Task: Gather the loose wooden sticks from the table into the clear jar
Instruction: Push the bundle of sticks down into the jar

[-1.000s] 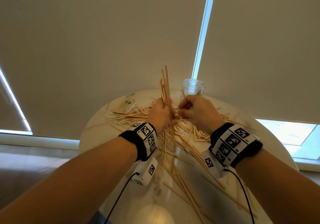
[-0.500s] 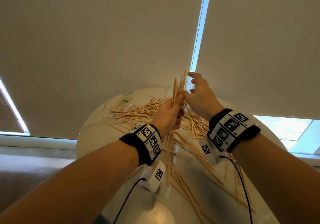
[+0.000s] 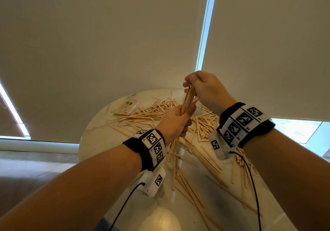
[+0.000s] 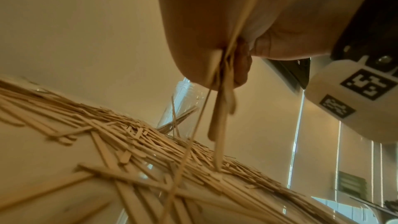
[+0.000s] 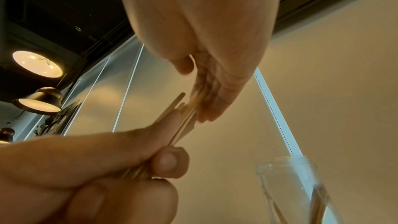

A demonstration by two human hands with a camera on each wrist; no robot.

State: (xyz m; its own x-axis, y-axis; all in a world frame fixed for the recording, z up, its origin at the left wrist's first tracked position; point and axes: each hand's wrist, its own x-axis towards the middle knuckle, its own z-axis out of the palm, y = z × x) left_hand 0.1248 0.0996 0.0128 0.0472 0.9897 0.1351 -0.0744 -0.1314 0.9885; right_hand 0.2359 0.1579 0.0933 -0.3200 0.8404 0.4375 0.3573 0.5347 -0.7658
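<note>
My left hand (image 3: 187,114) grips a bundle of wooden sticks (image 3: 188,98) upright above the table, thumb and fingers curled round its middle. My right hand (image 3: 189,85) is above it and pinches the bundle's upper ends. Seen from the left wrist, the bundle's lower ends (image 4: 219,125) hang below the left hand (image 4: 226,67) and reach the pile. The clear jar (image 4: 183,105) stands behind the pile with a few sticks inside; it also shows in the right wrist view (image 5: 297,185). In the head view the hands hide it. Loose sticks (image 3: 160,113) lie scattered over the round marble table (image 3: 100,134).
A small wrapped packet of sticks (image 3: 127,106) lies at the table's far left. Long sticks (image 3: 194,191) spread toward the near edge between my forearms. Roller blinds hang close behind the table. Cables run from both wrist units.
My right hand rose from the pile, passed near the jar's mouth and now pinches the top of the bundle. My left hand lifted the bundle slightly and tilted it to the right.
</note>
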